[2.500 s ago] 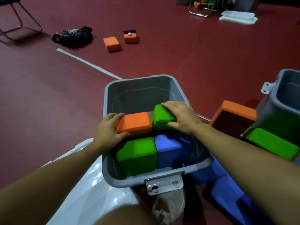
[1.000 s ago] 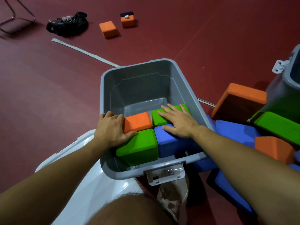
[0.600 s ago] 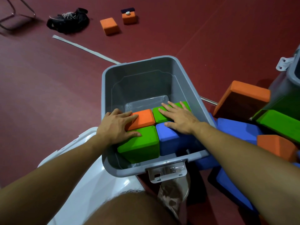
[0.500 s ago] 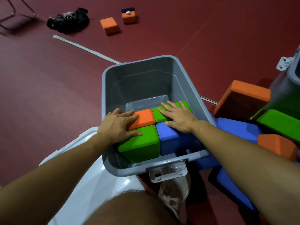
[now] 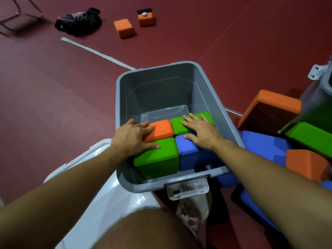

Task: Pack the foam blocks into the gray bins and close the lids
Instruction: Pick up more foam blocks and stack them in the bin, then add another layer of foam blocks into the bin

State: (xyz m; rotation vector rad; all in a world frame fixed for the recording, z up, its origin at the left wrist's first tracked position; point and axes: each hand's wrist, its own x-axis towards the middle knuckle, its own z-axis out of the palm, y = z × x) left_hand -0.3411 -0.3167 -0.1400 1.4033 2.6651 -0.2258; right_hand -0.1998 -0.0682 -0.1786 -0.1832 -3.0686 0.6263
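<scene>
Four foam blocks (image 5: pixel 159 131) fill one gray bin (image 5: pixel 214 95); perhaps seven lie outside.

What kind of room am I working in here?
Probably a gym or activity hall, not a storeroom: a wide dark-red sports-type floor with a taped line, loose foam blocks scattered on it, a metal chair frame, and a gray bin.

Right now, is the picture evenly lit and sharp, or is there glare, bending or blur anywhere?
Head view: dim, reddish light; bright glare on the white lid at lower left; wide-angle bending curves the gray bin rim and stretches both forearms; the left hand and right hand look sharp, while the orange blocks on the far floor look softer.
</scene>
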